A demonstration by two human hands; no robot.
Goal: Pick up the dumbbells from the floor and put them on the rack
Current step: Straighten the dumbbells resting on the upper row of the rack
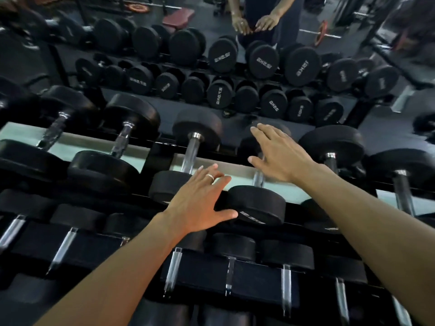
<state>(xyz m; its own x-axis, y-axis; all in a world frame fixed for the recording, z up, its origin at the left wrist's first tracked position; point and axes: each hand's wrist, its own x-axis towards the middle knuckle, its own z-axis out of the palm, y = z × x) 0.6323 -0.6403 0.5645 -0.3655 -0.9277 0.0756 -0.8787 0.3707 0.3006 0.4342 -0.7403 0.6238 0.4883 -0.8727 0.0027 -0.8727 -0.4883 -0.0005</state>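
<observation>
Dumbbells [256, 203] are seen racked in rows across the frame, their chrome handles running from lower frame to upper frame, away from the viewer, with black round heads at each end. At left, two large pairs are shown resting on the rack [162, 154], beside a pale strip of wall. Left of centre, the left hand [200, 203] is held flat with fingers straight and spread, a ring [210, 177] visible on one finger; the thumb is laid against the near head of the central dumbbell, and nothing is gripped. Right of centre, the right hand [280, 154] is stretched open above the same dumbbell's handle and far head, fingers extended and apart, nothing held. Whether it is touching the weight cannot be told. The central dumbbell is judged to be already seated on the rack, its long axis pointing toward the mirror [235, 67] in the upper frame, where the rows and both open hands are reflected. No dumbbell on the floor is visible from here. Both hands are judged about equally near the central weight, the left at its near head, the right over its far end. More racked weights are ranged along the right edge and the lower frame.
</observation>
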